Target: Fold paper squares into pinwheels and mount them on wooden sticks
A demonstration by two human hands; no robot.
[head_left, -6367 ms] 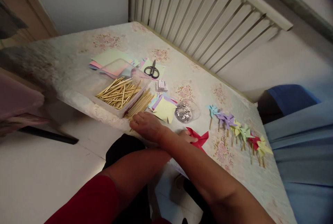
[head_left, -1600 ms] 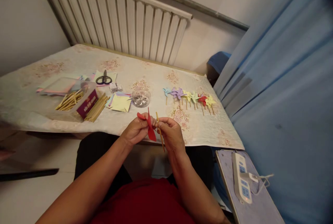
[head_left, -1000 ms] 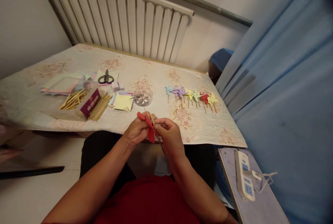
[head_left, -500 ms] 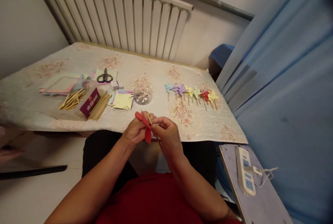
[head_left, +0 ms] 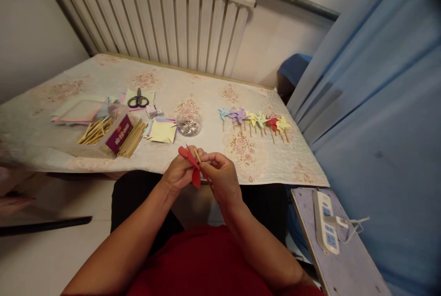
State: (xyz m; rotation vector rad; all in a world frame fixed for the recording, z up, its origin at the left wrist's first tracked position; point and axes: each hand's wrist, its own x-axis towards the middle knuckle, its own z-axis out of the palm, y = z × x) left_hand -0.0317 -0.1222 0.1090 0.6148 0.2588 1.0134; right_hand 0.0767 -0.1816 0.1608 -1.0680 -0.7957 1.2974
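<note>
Over my lap at the table's front edge, my left hand (head_left: 179,170) is closed on a red paper pinwheel (head_left: 195,177), whose blades are folded inward. My right hand (head_left: 222,176) pinches a thin wooden stick (head_left: 208,181) right against the pinwheel. The stick's top end shows between the fingers of both hands. Whether stick and paper are joined is hidden by my fingers. Beyond my hands lies a round clear dish (head_left: 189,124) of small shiny pins. Finished-looking pinwheels on sticks, among them a purple one (head_left: 238,115) and a yellow one (head_left: 282,124), lie in a row to the right.
A clear plastic box (head_left: 86,149) holds wooden sticks, with a bundle of sticks (head_left: 132,139) alongside. Cut paper squares (head_left: 162,131), black scissors (head_left: 138,99) and small white boxes (head_left: 154,111) lie nearby. A power strip (head_left: 326,222) rests on a board at the right.
My hands keep nearly the same grip on the red pinwheel and stick. The view has shifted very slightly.
</note>
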